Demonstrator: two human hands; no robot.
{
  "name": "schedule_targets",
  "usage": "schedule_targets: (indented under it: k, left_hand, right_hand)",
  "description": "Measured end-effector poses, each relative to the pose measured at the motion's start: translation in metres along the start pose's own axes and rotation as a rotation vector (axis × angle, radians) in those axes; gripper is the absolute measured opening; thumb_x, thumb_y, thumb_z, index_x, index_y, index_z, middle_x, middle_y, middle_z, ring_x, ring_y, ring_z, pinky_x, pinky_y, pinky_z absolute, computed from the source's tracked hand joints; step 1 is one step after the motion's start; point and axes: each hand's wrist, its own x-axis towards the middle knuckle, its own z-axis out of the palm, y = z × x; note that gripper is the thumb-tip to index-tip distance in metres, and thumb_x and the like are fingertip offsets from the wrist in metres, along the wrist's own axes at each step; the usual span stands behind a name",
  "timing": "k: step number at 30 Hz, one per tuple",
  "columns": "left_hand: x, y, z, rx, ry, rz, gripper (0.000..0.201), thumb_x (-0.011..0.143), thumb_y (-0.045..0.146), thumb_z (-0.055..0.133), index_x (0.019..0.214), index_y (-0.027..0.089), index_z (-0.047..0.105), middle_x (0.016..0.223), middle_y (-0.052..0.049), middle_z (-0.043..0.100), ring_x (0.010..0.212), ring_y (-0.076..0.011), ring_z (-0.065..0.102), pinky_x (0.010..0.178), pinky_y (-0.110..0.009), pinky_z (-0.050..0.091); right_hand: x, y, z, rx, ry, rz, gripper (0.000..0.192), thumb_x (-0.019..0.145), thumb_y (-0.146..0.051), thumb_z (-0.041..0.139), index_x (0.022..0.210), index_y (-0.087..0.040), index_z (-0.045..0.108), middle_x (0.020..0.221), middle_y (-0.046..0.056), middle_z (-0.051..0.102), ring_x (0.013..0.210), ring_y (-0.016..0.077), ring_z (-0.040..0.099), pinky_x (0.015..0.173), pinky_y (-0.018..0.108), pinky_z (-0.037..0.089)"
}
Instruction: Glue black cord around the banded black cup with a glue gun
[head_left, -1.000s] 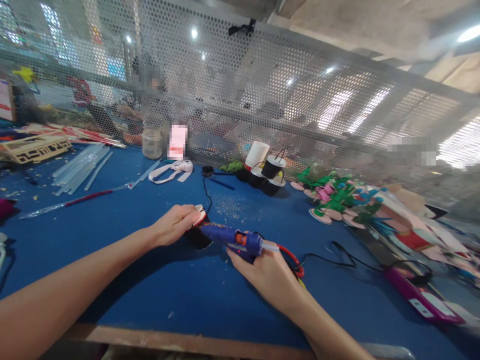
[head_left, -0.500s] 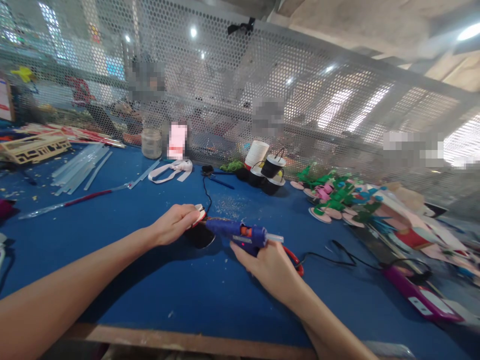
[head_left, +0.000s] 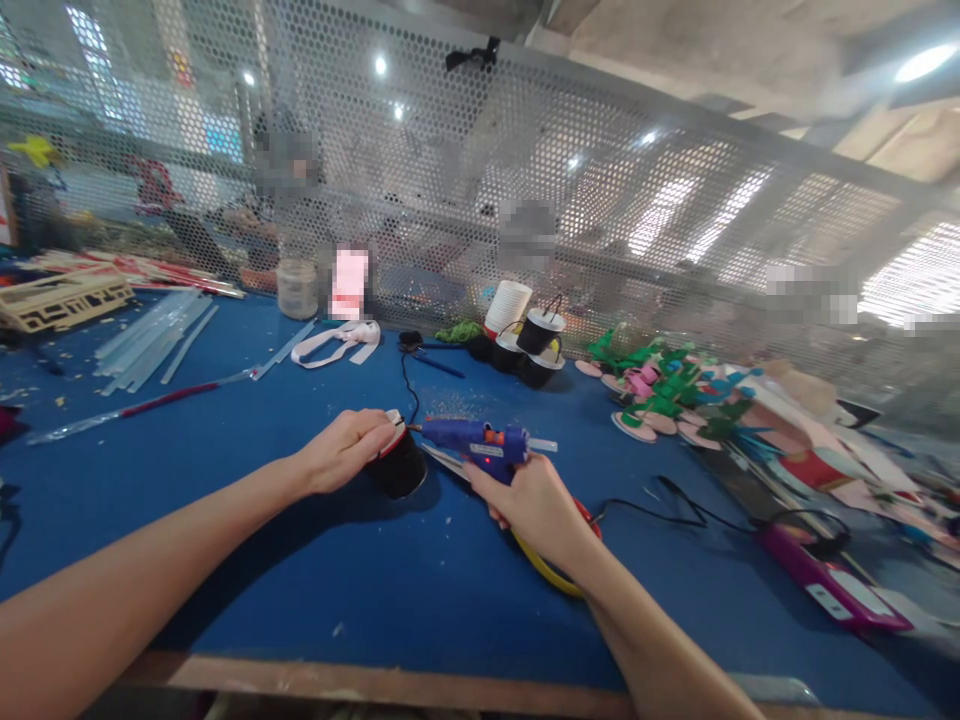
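Here, left hand [head_left: 346,448] gripped a black spool [head_left: 397,468] on the surface [head_left: 225,500]; right hand [head_left: 534,500] held the glue gun [head_left: 476,440], nozzle at spool top.

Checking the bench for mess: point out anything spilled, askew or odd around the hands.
Small pale crumbs lie scattered on the blue table just behind the glue gun in the right hand. The clear glue sticks at far left lie fanned out loose. The left hand steadies a black spool, which is upright.
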Motion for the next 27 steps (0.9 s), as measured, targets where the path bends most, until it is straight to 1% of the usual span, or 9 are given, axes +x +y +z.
schedule_targets:
  k: [5,10,14,17,19,23,27]
  left_hand:
    - [-0.001,0.001,0.0,-0.015,0.004,-0.034,0.04,0.084,0.035,0.025,0.06,0.012,0.047,0.06,0.001,0.042,0.056,-0.0093,0.038,0.054,-0.022,0.03]
    - [-0.001,0.0,0.001,-0.027,0.017,-0.025,0.039,0.084,0.035,0.025,0.06,0.012,0.047,0.061,0.001,0.042,0.057,-0.0097,0.038,0.055,-0.023,0.031]
    - [0.0,0.0,0.001,-0.025,0.008,-0.024,0.04,0.084,0.035,0.025,0.061,0.012,0.048,0.06,0.001,0.042,0.056,-0.0095,0.038,0.054,-0.023,0.03]
    - [0.0,0.001,0.0,-0.022,0.014,-0.053,0.04,0.083,0.036,0.026,0.058,0.012,0.046,0.058,0.002,0.039,0.053,-0.0087,0.036,0.052,-0.022,0.028]
    - [0.001,0.002,0.0,-0.016,0.01,-0.064,0.039,0.083,0.036,0.026,0.058,0.012,0.045,0.058,0.002,0.039,0.053,-0.0085,0.036,0.051,-0.022,0.028]
    - [0.0,0.006,-0.001,-0.012,-0.007,-0.08,0.038,0.083,0.036,0.025,0.057,0.013,0.042,0.057,0.003,0.037,0.053,-0.0084,0.034,0.051,-0.022,0.027]
    - [0.0,0.006,-0.002,-0.007,-0.006,-0.101,0.036,0.083,0.035,0.024,0.056,0.015,0.037,0.056,0.004,0.034,0.052,-0.008,0.032,0.05,-0.022,0.027]
  right_hand:
    - [-0.004,0.0,-0.001,0.018,-0.007,-0.052,0.023,0.069,-0.036,0.052,0.054,-0.019,0.048,0.032,-0.006,0.042,0.027,0.0079,0.039,0.031,0.02,0.035]
    - [-0.001,0.002,0.0,0.028,-0.007,-0.01,0.023,0.068,-0.036,0.053,0.054,-0.018,0.049,0.033,-0.005,0.043,0.027,0.0082,0.04,0.03,0.02,0.034]
    - [-0.003,0.0,-0.001,0.056,-0.016,-0.026,0.021,0.068,-0.034,0.054,0.055,-0.018,0.049,0.033,-0.006,0.042,0.028,0.0075,0.04,0.03,0.019,0.034]
    - [-0.006,-0.002,-0.002,0.07,-0.035,-0.043,0.021,0.068,-0.033,0.054,0.055,-0.018,0.048,0.034,-0.006,0.041,0.028,0.0066,0.039,0.029,0.018,0.033]
    - [-0.007,-0.003,-0.003,0.077,-0.053,-0.022,0.02,0.068,-0.033,0.054,0.056,-0.017,0.048,0.034,-0.007,0.041,0.028,0.0063,0.039,0.03,0.018,0.034]
    - [-0.004,-0.006,-0.008,0.117,-0.104,0.067,0.019,0.067,-0.034,0.055,0.062,-0.016,0.051,0.035,-0.007,0.042,0.029,0.006,0.039,0.032,0.018,0.034]
    - [0.002,-0.005,-0.017,0.257,-0.114,0.074,0.025,0.064,-0.036,0.06,0.074,-0.017,0.048,0.039,-0.009,0.044,0.032,0.0065,0.039,0.034,0.019,0.035]
